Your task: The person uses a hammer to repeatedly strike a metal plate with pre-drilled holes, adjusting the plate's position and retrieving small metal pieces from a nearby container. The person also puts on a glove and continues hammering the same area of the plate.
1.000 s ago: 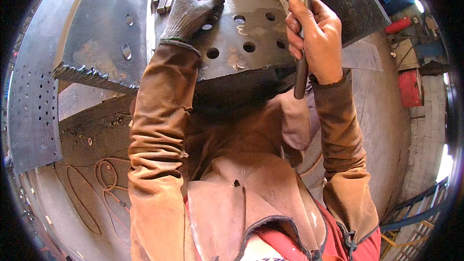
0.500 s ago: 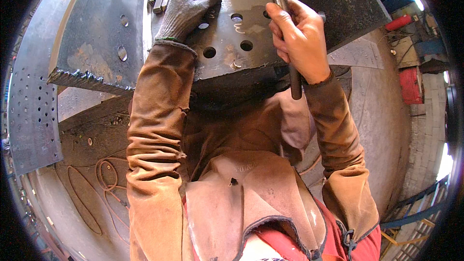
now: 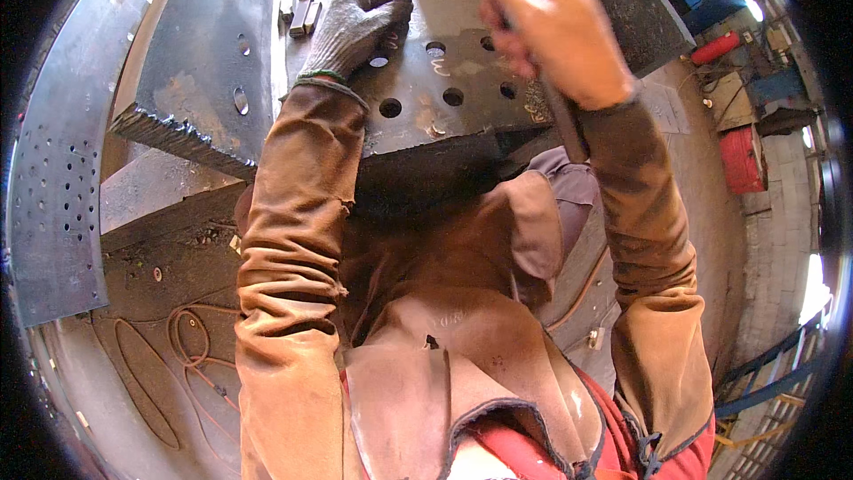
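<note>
My left hand (image 3: pixel 354 34), in a grey knit glove, rests on a thick steel plate (image 3: pixel 404 135) with several round holes and chalk marks. Its fingers are pinched together; whatever sits at their tips is too small and bright to make out. Bare and blurred by motion, my right hand (image 3: pixel 564 27) is wrapped around a dark round metal bar (image 3: pixel 564 123) above the plate's right part. The bar's lower end sticks out below the fist, beside my right sleeve; its far end is out of clear sight. Small metal blocks (image 3: pixel 305 16) lie just left of the glove.
An upright steel plate (image 3: pixel 191 93) with a rough-cut edge stands at the left. Beyond it is another perforated plate (image 3: pixel 58 240). A hose (image 3: pixel 142 382) lies coiled on the floor at lower left. Red and blue items, including a red box (image 3: pixel 742 160), stand far right.
My right hand has lifted up and away with the bar and is now blurred. My left hand keeps its pinch on the plate. The whole view has shifted slightly.
</note>
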